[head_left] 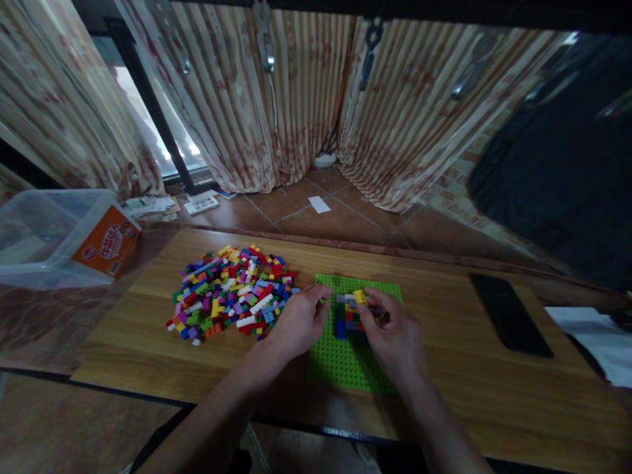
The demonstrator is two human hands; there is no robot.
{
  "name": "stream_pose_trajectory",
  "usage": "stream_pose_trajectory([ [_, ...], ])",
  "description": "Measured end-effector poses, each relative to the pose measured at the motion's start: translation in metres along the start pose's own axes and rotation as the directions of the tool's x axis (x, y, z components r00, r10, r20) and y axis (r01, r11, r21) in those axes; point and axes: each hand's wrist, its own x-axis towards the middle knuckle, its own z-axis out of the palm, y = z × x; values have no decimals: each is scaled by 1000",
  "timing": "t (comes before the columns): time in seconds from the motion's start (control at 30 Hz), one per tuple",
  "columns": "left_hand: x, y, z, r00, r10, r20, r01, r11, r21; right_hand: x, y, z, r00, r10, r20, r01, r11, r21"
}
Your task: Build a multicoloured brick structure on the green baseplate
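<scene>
My right hand [402,332] pinches a yellow toy brick [360,297] between thumb and fingers. The brick is over a small group of joined bricks, among them a blue brick [340,329], on a green studded baseplate [340,372]. Part of that group is hidden behind my right hand. My left hand [302,320] is at the plate's left edge, its fingers curled together; whether anything is between them does not show. Left of it lies a heap of loose bricks in many colours [232,289] on the wooden table.
A dark phone-like slab [511,315] lies on the right of the wooden table [454,395], with white papers [592,339] beyond it. A clear plastic box [47,247] with an orange label stands at the far left. Curtains [296,105] hang behind the table.
</scene>
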Motion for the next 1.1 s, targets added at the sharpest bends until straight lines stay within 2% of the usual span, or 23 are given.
stream_pose_trajectory([
  [0.2, -1, 0, 2, 1000, 6, -20, -6, 1000, 13, -2, -4, 5, 999, -42, 20, 42, 999, -2],
  [0.4, 0, 0, 0, 1000, 4, -11, -4, 1000, 7, 0, -1, 1, 1000, -27, -1, 27, 1000, -9],
  [0.67, 0, -2, -3, 1000, 0, -15, 1, 1000, 6, 1, 3, 3, 988, -150, 37, 152, 988, -40],
  [0.8, 0, -1, -4, 1000, 13, -23, -12, 1000, 5, 2, 0, 4, 985, -164, 58, 166, 985, -45],
  [0.93, 2, -3, -19, 998, 1, -62, -1, 1000, 2, -1, -6, 4, 988, -141, 67, 143, 989, -23],
  [1.1, 3, -18, -62, 984, -44, -175, 45, 999, 3, -16, -19, 17, 975, -187, 120, 186, 982, 19],
])
